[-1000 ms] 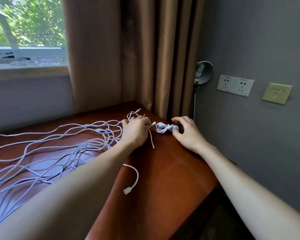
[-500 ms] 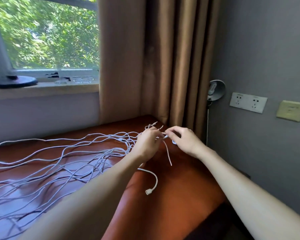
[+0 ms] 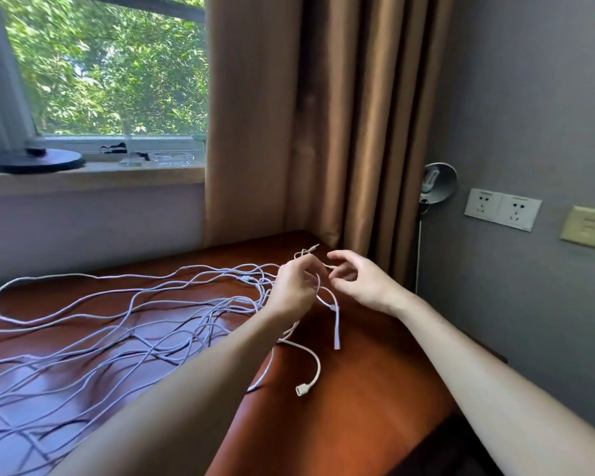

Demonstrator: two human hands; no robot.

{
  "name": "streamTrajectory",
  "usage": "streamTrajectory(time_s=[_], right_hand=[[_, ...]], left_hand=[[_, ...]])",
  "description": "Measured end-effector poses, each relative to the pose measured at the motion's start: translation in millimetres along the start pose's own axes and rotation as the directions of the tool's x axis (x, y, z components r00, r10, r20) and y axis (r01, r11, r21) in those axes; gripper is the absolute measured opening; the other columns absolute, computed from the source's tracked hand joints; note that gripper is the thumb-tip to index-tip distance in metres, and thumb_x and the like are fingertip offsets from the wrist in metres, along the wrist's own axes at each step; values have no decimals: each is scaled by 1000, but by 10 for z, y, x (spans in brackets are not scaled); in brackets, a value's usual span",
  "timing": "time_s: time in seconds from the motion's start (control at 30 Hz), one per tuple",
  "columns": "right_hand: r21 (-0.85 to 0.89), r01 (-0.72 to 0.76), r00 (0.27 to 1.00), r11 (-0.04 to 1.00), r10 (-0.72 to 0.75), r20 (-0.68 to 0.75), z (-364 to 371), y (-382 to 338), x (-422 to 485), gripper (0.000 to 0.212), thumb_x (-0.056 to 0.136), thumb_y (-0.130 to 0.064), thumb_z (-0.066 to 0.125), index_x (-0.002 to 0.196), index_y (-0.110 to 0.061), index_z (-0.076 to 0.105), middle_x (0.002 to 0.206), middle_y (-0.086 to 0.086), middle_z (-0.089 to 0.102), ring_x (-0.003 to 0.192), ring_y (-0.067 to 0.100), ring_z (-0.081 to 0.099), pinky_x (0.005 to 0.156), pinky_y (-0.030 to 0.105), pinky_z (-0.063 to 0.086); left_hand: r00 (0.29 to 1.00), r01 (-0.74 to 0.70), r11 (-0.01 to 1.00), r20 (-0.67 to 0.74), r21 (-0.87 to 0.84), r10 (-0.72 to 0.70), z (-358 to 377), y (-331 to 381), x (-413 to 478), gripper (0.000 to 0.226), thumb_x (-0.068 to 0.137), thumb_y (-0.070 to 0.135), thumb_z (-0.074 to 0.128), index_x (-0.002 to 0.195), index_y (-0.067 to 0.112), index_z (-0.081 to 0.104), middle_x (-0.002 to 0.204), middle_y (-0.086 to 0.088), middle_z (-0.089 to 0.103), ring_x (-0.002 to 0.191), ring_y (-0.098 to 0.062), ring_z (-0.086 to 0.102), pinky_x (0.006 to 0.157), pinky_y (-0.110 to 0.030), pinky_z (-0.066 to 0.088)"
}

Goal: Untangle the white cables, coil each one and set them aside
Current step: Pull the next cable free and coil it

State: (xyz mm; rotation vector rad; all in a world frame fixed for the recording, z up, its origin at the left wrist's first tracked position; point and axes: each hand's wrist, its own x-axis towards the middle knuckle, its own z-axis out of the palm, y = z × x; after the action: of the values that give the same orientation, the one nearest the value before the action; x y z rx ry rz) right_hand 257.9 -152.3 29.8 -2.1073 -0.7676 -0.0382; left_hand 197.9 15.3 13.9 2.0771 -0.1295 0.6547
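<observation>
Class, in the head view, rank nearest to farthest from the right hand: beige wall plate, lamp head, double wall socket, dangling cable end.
1. dangling cable end, below-left of right hand
2. lamp head, by the curtain
3. double wall socket, right wall
4. beige wall plate, far right

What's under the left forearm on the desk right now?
Strands of the white cables run beneath the left forearm; one plug end emerges on the desk to its right. How the strands cross under the arm is covered.
</observation>
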Motion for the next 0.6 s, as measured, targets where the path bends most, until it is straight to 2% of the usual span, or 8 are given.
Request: streamTrajectory(time_s=[0.1, 0.23, 0.37, 0.5, 0.6], right_hand=[[-82, 42, 998, 996, -39, 45, -31, 11, 30, 31, 95, -14, 64, 123, -27, 66, 100, -4, 74, 93, 13, 70, 84, 25, 53], [-115, 31, 995, 993, -20, 93, -20, 45, 29, 20, 92, -33, 68, 112, -37, 68, 98, -15, 74, 94, 2, 69, 89, 29, 54], [-68, 28, 992, 997, -20, 123, 5, -3, 7, 18, 93, -27, 71, 110, -29, 68, 93, -16, 74, 85, -8, 66, 82, 20, 50], [0, -1, 983, 1000, 1, 182, 4, -41, -9, 34, 87, -15, 76, 119, -19, 65, 95, -1, 77, 89, 13, 73, 86, 32, 58], [35, -10, 981, 999, 3, 192, 3, -85, -45, 37, 88, -3, 73, 123, -12, 62, 95, 10, 76, 78, 18, 71, 74, 28, 59]], left_hand=[[999, 25, 999, 29, -31, -24, 36, -18, 23, 33, 75, -12, 58, 77, 20, 66, 63, -4, 66, 53, -5, 55, 49, -22, 40], [999, 17, 998, 38, -58, -15, 37, -40, 22, 33, 72, -14, 60, 79, 18, 63, 68, 7, 66, 59, -6, 61, 54, -24, 48], [999, 14, 999, 48, -43, -12, 47, -55, -15, 36, 74, -14, 57, 82, 22, 59, 76, 5, 66, 68, -9, 66, 61, -28, 54], [998, -47, 998, 41, 45, 45, 58, -21, -30, 37, 76, -15, 57, 85, 21, 57, 94, 4, 54, 73, -8, 60, 59, -11, 45], [999, -15, 999, 41, 30, 13, 8, -8, -24, 35, 78, -17, 59, 88, 17, 56, 109, -2, 45, 79, -13, 60, 59, -11, 46]])
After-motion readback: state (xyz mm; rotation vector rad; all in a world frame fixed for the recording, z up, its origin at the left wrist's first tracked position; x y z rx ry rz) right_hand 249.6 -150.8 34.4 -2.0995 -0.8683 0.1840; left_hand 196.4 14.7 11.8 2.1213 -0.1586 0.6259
